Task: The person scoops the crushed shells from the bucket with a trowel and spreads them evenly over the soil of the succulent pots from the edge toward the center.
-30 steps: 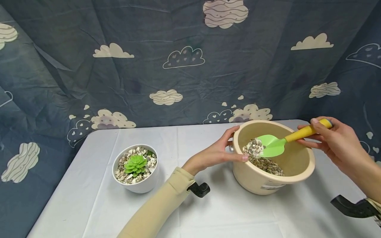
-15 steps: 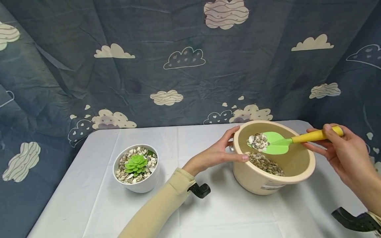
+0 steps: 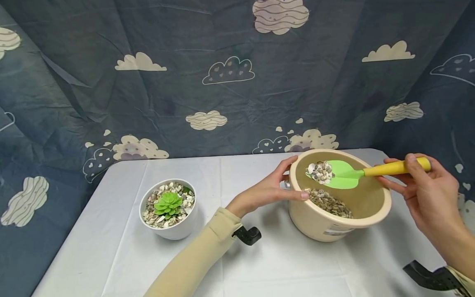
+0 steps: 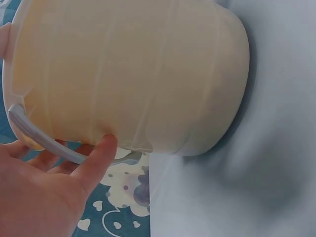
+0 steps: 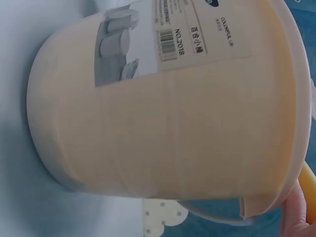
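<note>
In the head view my right hand holds the yellow handle of a hand trowel with a green blade. The blade is level inside the mouth of a beige bucket, with small pebbles heaped on its tip. More pebbles lie in the bottom of the bucket. My left hand grips the bucket's left side, thumb at the rim. In the left wrist view, that hand's fingers press against the outer wall by the bail handle. The right wrist view shows mostly the bucket's labelled wall.
A white pot with a green succulent among pebbles stands to the left on the white-covered table. Behind the table hangs a dark blue cloth with cloud prints. Black wrist mounts sit on both wrists.
The right hand has drawn the trowel to the right and levelled it, raising its pebble-laden tip above the pebbles in the bucket. The left hand and bucket have stayed in place.
</note>
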